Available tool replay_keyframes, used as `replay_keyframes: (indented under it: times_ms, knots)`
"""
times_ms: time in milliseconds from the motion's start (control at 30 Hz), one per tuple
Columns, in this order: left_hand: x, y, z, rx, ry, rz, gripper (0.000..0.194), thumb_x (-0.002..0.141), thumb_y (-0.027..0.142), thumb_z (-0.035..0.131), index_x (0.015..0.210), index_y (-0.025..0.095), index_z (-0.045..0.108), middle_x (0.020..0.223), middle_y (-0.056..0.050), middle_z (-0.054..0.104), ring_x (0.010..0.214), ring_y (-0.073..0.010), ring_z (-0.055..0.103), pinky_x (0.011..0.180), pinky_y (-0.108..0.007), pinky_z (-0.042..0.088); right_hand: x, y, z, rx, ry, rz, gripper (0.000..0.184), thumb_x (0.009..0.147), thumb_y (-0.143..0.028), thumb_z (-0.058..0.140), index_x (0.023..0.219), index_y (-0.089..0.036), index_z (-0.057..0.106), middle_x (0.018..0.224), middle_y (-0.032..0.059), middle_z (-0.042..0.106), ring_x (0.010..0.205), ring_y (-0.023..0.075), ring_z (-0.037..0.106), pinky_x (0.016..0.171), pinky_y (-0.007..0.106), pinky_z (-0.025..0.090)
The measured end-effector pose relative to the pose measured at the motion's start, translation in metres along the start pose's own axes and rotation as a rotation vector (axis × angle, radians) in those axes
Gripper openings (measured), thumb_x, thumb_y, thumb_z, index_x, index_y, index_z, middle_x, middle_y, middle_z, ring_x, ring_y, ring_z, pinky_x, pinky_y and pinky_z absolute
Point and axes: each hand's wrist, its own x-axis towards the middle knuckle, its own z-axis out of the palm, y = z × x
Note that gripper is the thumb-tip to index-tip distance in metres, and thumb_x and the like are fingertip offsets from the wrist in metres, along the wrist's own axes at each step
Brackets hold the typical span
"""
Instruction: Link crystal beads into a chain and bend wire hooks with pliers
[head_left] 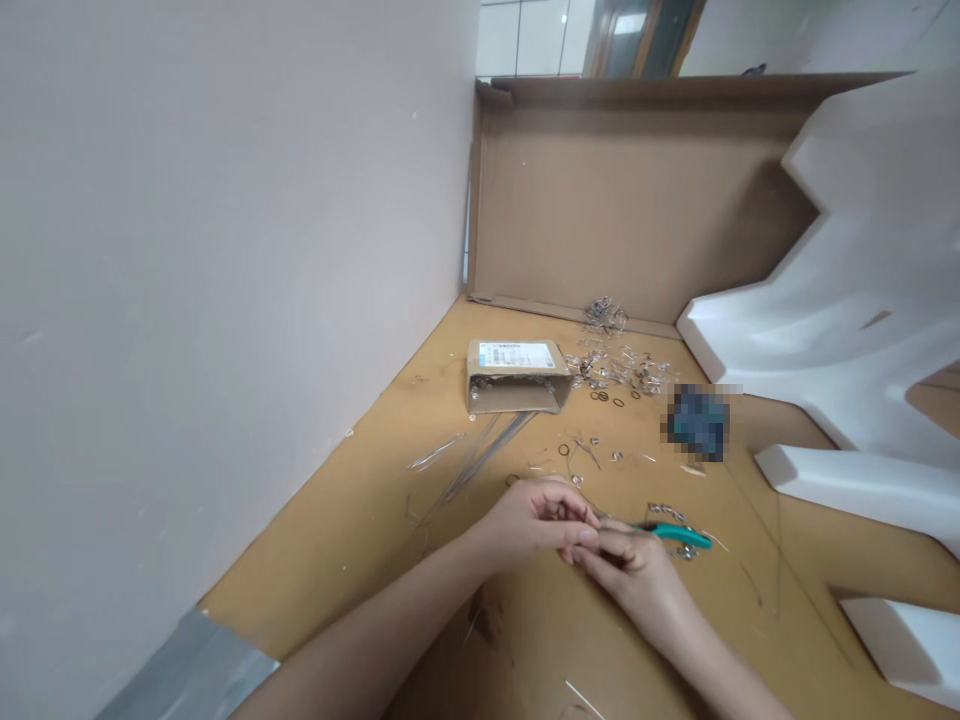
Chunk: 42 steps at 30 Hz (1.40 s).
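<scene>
Whatever is being worked on sits at the meeting fingertips of the left hand [544, 518] and the right hand [641, 575], in front of and a little to the right of the small cardboard box [517, 377]; it is too small or hidden to see. Both hands have curled fingers with thumbs brought in, tips touching, but I cannot tell whether they pinch anything. The step in hand looks like fine two-handed fingertip work, and the next move seems to call for steady, light fingers.

Farther right of the box, in front of it, a green handle [679, 536] shows just beyond the right hand, a metal chain [664, 512] beside it; whether the handle is gripped is unclear. Thin wires [487, 455] run from just in front of the box. Right of it lie dark rings [618, 403] and scattered metal bits [645, 375], with a tangled pile [604, 315] behind those. The desk [315, 560] carries all this. A cardboard panel [630, 200] stands behind the box, white foam [847, 250] well to its right.
</scene>
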Motion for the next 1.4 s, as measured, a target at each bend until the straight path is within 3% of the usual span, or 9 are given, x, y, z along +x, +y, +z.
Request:
replay_keyframes:
  times_ms: [300,500,667,767,833,1000,1300,1400]
  knots:
    - [-0.002,-0.006,-0.001,0.408,-0.001,0.074,0.010,0.067,0.022,0.064,0.070,0.013,0.067,0.063,0.001,0.052,0.056,-0.0066,0.045,0.053,-0.017,0.035,-0.007,0.010,0.009,-0.211,0.049,-0.075,0.035,0.086,-0.028,0.041,0.061,-0.018,0.063,0.062,0.0046,0.057,0.058,0.0166,0.055,0.055,0.028,0.043]
    - [0.003,-0.013,0.003,0.136,0.050,-0.107,0.025,0.062,0.037,0.067,0.066,0.012,0.062,0.054,0.002,0.052,0.047,-0.0081,0.048,0.049,-0.021,0.040,-0.007,0.016,0.014,-0.212,0.069,-0.129,0.035,0.088,-0.032,0.037,0.071,-0.020,0.065,0.067,0.0048,0.059,0.062,0.0174,0.057,0.058,0.029,0.045]
    - [0.004,-0.010,0.001,-0.032,0.140,-0.139,0.034,0.057,0.043,0.070,0.060,0.013,0.055,0.048,0.003,0.054,0.045,-0.0080,0.050,0.049,-0.021,0.041,-0.007,0.009,0.013,-0.183,0.074,-0.098,0.031,0.089,-0.032,0.036,0.077,-0.021,0.062,0.074,0.0062,0.062,0.069,0.0192,0.058,0.064,0.031,0.044]
    - [0.003,-0.003,-0.004,-0.075,0.168,-0.141,0.034,0.058,0.042,0.069,0.057,0.012,0.053,0.046,0.002,0.055,0.043,-0.0074,0.050,0.048,-0.020,0.039,-0.007,0.000,0.012,-0.038,0.001,-0.020,0.034,0.089,-0.035,0.036,0.070,-0.020,0.060,0.067,0.0035,0.062,0.063,0.0173,0.056,0.062,0.030,0.041]
    - [0.003,-0.001,-0.007,-0.091,0.188,-0.155,0.033,0.059,0.042,0.069,0.057,0.012,0.053,0.045,0.003,0.054,0.041,-0.0065,0.049,0.047,-0.019,0.037,-0.008,-0.005,0.013,0.196,-0.102,0.076,0.037,0.089,-0.038,0.035,0.067,-0.019,0.059,0.063,0.0022,0.063,0.053,0.0134,0.051,0.055,0.027,0.039]
    - [0.003,0.001,-0.009,-0.126,0.162,-0.189,0.031,0.057,0.038,0.072,0.057,0.013,0.053,0.042,0.006,0.049,0.039,-0.0045,0.043,0.043,-0.017,0.032,-0.012,-0.010,0.017,0.745,-0.281,0.295,0.032,0.086,-0.042,0.042,0.086,-0.015,0.060,0.066,0.0053,0.069,0.039,0.0065,0.040,0.040,0.020,0.023]
    - [-0.001,-0.003,-0.004,-0.119,0.058,-0.125,0.025,0.070,0.036,0.063,0.078,0.012,0.066,0.055,0.003,0.054,0.050,-0.0057,0.047,0.048,-0.018,0.037,-0.011,-0.011,0.015,0.876,-0.196,0.254,0.029,0.086,-0.040,0.044,0.076,-0.015,0.055,0.065,0.0051,0.069,0.031,0.0022,0.033,0.035,0.019,0.017]
    - [-0.002,-0.005,-0.002,-0.103,0.038,-0.089,0.023,0.071,0.035,0.063,0.077,0.012,0.067,0.060,0.001,0.058,0.054,-0.0066,0.049,0.051,-0.018,0.039,-0.010,-0.016,0.012,0.862,-0.205,0.270,0.031,0.085,-0.043,0.043,0.075,-0.016,0.055,0.063,0.0044,0.069,0.029,0.0023,0.032,0.036,0.019,0.018]
